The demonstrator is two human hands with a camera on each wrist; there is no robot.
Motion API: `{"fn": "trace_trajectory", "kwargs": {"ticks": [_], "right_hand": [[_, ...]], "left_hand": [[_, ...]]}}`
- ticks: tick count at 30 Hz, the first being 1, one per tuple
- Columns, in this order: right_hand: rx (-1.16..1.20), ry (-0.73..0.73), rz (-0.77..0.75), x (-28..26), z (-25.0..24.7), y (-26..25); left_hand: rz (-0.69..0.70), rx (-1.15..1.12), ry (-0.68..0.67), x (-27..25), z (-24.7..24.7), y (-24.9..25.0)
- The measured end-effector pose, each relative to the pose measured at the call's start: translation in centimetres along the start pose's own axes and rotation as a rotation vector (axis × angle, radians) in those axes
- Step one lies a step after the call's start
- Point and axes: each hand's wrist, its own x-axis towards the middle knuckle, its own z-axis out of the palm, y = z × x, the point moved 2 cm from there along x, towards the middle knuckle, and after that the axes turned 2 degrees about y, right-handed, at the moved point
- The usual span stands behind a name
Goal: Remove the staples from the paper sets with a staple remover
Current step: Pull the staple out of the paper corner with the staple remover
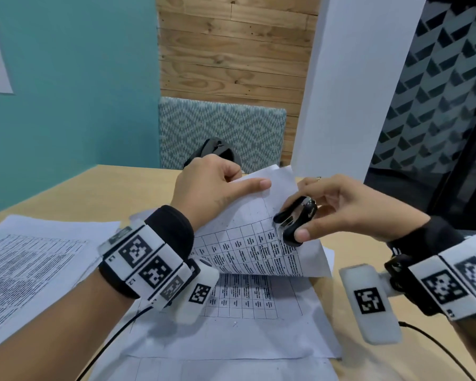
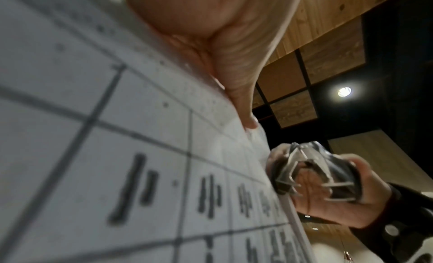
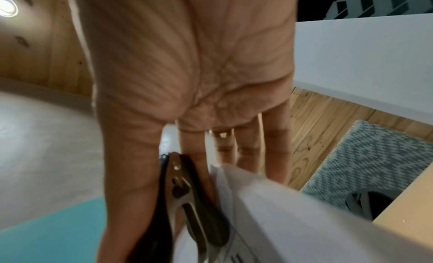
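Head view: left hand (image 1: 204, 185) pinches the lifted white printed paper set (image 1: 248, 243) taut above the tan wooden table (image 1: 121, 188), so the right hand (image 1: 349, 207), gripping the black-and-chrome staple remover (image 1: 296, 218), can likely reach its edge.

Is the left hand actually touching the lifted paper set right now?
Touching. In the head view the left hand pinches the lifted paper set, thumb flat on top; the left wrist view shows the thumb pressing it.

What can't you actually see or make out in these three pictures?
- The staple: not visible in any view; the staple remover and right hand cover that spot in the head view.
- Table text on the lifted sheet: too small in the head view, blurred in the left wrist view.
- Left hand fingertips: behind the sheet.
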Motion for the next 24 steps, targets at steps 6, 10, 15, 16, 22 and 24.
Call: {"fn": "trace_trajectory", "kwargs": {"ticks": [6,10,15,16,22,24], "right_hand": [[0.023,0.080,-0.031,-0.1,-1.2,0.1],[0.079,0.160,-0.060,-0.5,-2.9,0.5],[0.159,0.188,-0.114,-0.6,-3.6,0.5],[0.169,0.192,-0.124,-0.6,-3.7,0.5],[0.189,0.225,-0.150,-1.0,-3.9,0.1],[0.198,0.281,-0.151,-1.0,-4.0,-0.2]], "left_hand": [[-0.047,0.082,-0.199,1.2,-2.4,-1.0],[-0.182,-0.059,-0.448,2.4,-7.2,-4.8],[-0.429,-0.456,-0.603,0.3,-6.7,-10.0],[-0.446,-0.492,-0.603,-0.2,-5.8,-10.5],[-0.442,-0.549,-0.323,-0.8,-1.7,-9.6],[-0.384,-0.556,-0.177,0.1,-2.4,-8.8]]}}
